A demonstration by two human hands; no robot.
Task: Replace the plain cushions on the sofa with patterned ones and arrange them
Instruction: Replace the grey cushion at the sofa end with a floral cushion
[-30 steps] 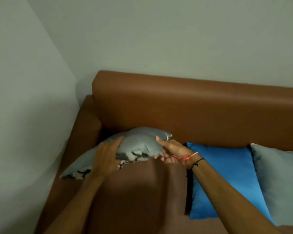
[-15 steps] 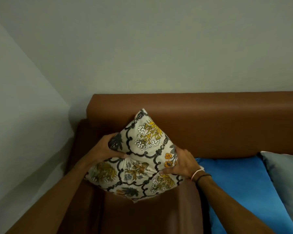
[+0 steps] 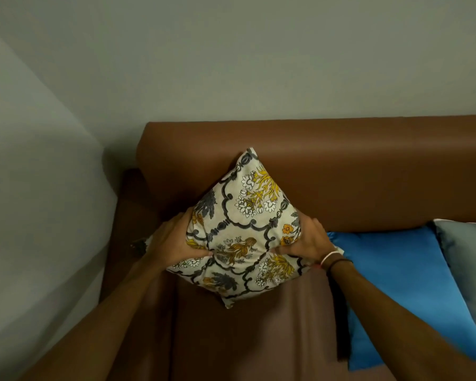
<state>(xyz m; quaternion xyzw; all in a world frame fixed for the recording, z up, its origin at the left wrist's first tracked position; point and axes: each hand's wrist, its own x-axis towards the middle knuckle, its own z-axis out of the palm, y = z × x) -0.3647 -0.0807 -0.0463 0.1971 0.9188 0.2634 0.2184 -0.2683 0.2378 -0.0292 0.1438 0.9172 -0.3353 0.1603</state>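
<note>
I have the patterned cushion [image 3: 248,229] pinched between both hands at the left end of the sofa [image 3: 341,171], stood on one corner like a diamond, its top corner leaning on the brown backrest and its bottom corner down on the seat. My left hand [image 3: 173,240] presses in from the left edge and my right hand [image 3: 308,240] from the right, the fingers [image 3: 283,250] of both closed on the fabric so that it dents at the middle; I judge the squeeze is there to plump the filling and hold the cushion square to the backrest while I settle it. It sits close to the armrest, which I take to be its intended corner spot. Just beside my right wrist lies a plain blue cushion [image 3: 390,270], and against that one's far side a plain grey cushion [image 3: 467,251], both leaning on the backrest. Those two plain ones mean the swap is only begun, by my reckoning. A bit of cloth shows beyond my left hand, but I cannot tell what it is.
</note>
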